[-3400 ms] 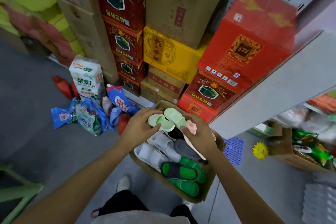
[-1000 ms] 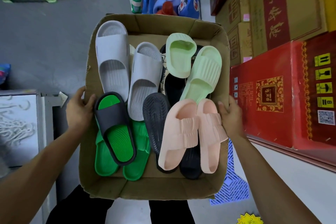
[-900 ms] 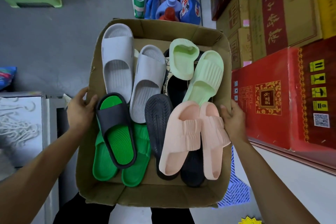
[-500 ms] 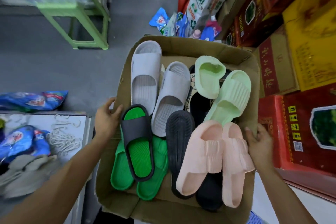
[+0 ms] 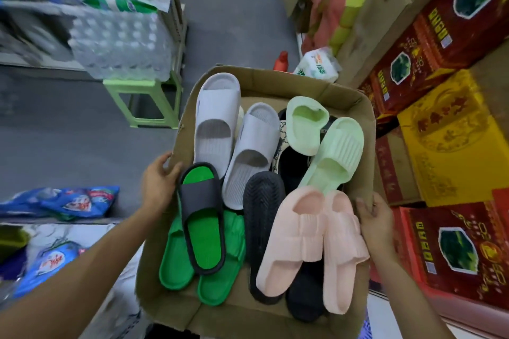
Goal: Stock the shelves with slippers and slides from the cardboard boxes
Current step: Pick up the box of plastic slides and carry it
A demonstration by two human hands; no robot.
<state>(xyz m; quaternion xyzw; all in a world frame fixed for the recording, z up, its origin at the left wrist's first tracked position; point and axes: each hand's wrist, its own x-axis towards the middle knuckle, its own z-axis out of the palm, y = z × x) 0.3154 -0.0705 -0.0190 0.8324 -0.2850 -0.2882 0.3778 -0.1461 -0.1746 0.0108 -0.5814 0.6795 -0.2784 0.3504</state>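
So the box (image 5: 275, 82) of slides had come up off the floor and swung round toward the aisle. The left hand (image 5: 158, 183) and right hand (image 5: 373, 219) each curled over a side wall, carrying it. Slides all still inside, so shelving probably came next.

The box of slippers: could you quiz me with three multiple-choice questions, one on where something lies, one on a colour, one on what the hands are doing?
1. Where do the pink slides lie in the cardboard box?
A. beside the right hand
B. beside the left hand
C. at the far wall

2. What colour is the strap on the green-soled slide?
A. white
B. dark grey
C. pink

3. What are the hands doing?
A. lifting a slide
B. hanging free
C. gripping the box's sides

Answers: 1 A, they lie by the right hand. 2 B, its band is dark. 3 C, the left hand and the right each clasp a side wall.
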